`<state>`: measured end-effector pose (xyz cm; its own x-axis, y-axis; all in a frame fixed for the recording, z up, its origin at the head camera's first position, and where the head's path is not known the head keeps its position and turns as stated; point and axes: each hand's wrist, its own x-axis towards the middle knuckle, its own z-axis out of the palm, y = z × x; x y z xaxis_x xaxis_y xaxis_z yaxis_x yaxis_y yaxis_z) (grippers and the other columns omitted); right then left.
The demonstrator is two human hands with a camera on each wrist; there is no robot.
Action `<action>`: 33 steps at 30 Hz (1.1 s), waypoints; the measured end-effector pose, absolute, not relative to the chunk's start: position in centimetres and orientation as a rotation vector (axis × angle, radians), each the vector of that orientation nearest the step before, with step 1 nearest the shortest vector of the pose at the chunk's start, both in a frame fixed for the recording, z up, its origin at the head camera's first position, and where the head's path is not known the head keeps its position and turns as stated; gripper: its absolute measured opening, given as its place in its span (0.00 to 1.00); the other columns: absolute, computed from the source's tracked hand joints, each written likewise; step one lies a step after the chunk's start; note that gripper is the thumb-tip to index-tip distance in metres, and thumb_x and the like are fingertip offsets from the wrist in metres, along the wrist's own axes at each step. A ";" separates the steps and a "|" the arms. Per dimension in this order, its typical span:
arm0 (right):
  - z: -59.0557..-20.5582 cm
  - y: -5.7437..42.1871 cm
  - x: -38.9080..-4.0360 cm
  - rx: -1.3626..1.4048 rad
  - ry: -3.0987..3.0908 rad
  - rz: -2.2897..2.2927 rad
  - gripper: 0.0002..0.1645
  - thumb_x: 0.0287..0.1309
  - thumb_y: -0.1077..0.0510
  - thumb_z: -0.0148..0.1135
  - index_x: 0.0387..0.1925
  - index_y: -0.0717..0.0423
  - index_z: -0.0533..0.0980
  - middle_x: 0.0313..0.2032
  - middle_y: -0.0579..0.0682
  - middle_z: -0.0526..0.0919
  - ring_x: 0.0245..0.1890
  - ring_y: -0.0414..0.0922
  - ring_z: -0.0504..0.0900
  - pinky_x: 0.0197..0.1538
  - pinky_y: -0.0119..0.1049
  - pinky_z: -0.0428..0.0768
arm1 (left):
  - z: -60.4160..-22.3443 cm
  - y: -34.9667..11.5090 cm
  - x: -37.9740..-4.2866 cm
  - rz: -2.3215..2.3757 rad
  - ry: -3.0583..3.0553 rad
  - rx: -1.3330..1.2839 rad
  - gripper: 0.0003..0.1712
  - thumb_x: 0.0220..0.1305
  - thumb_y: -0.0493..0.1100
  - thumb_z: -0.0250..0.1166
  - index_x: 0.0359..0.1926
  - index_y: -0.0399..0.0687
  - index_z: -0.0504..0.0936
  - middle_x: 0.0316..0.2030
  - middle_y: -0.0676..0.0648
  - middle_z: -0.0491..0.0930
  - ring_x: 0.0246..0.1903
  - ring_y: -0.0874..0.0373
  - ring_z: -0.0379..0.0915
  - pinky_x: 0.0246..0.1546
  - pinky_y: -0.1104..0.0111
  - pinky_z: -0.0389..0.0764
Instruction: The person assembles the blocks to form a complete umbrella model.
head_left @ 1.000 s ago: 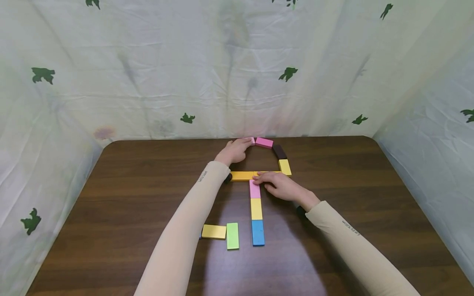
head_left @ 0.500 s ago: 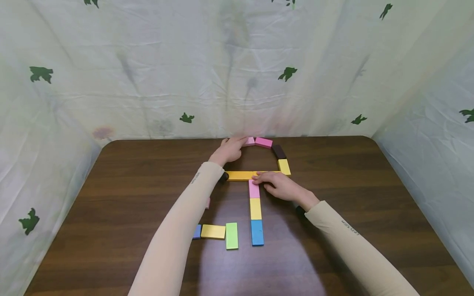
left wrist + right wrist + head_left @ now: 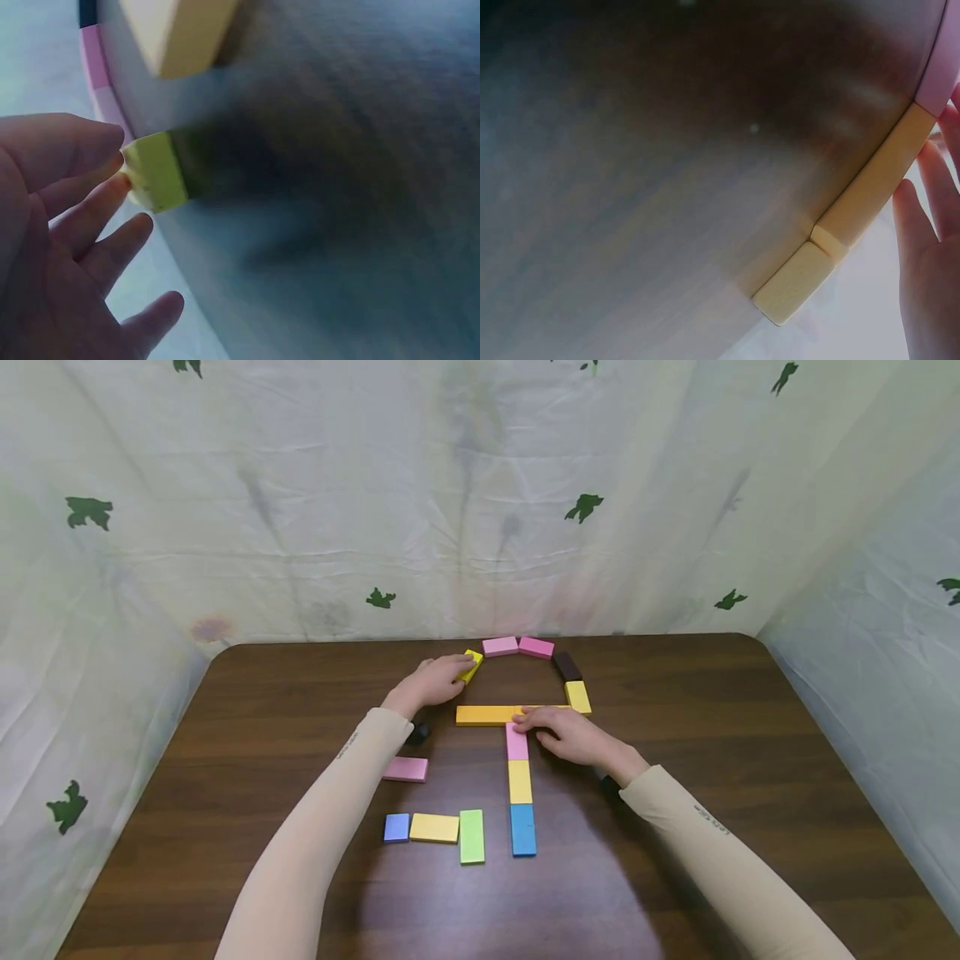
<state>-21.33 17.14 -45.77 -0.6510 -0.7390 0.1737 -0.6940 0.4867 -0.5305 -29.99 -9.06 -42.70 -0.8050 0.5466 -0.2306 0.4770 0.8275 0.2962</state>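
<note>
In the head view my left hand [image 3: 429, 683] pinches a yellow block [image 3: 471, 667] at the back, left of the light pink block [image 3: 501, 647]. The left wrist view shows thumb and fingertips at one end of this yellow block [image 3: 157, 172]. My right hand [image 3: 573, 737] lies with relaxed fingers over the joint of the orange blocks [image 3: 486, 716] and a pink block [image 3: 516, 743], its fingertips touching them. Below that pink block, a yellow block [image 3: 520, 782] and a blue block [image 3: 522, 831] continue the column. The right hand hides part of the orange row.
A magenta block [image 3: 536, 647], a dark block [image 3: 567, 666] and a pale yellow block [image 3: 577, 697] curve along the right. Nearer lie a pink block [image 3: 407, 769], a small blue block [image 3: 397, 828], a yellow block [image 3: 434, 828] and a green block [image 3: 472, 837] on the brown table [image 3: 247, 777].
My left hand has moved left and slightly nearer from the light pink block, and the yellow block now shows in its fingers. The pink and small blue blocks are uncovered. My right hand stays put.
</note>
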 end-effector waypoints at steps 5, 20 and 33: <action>-45.7 17.1 -21.3 -1.243 2.634 -0.886 0.20 0.59 0.72 0.54 0.52 0.61 0.78 0.53 0.51 0.80 0.62 0.50 0.70 0.62 0.45 0.67 | -43.1 -9.3 -29.8 0.378 2.700 0.777 0.30 0.69 0.37 0.51 0.70 0.40 0.61 0.71 0.42 0.56 0.69 0.48 0.50 0.66 0.48 0.51; -45.6 17.0 -21.1 -1.252 2.637 -0.888 0.20 0.59 0.73 0.54 0.52 0.62 0.79 0.52 0.51 0.81 0.62 0.50 0.71 0.62 0.44 0.67 | -44.0 -9.9 -30.3 0.505 2.696 0.750 0.33 0.68 0.37 0.52 0.73 0.41 0.56 0.71 0.39 0.54 0.70 0.48 0.47 0.67 0.50 0.47; -45.8 17.1 -21.2 -1.230 2.645 -0.888 0.20 0.59 0.73 0.54 0.51 0.61 0.79 0.52 0.51 0.81 0.62 0.49 0.70 0.61 0.43 0.68 | -42.9 -13.7 -27.4 0.690 2.678 0.875 0.32 0.68 0.34 0.53 0.72 0.38 0.57 0.70 0.39 0.56 0.69 0.46 0.50 0.67 0.52 0.51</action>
<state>-21.25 17.06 -45.83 -0.6709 -0.7253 0.1542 -0.6713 0.5058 -0.5417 -27.39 -13.74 -42.87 -0.7916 0.6059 -0.0790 0.4923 0.7090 0.5049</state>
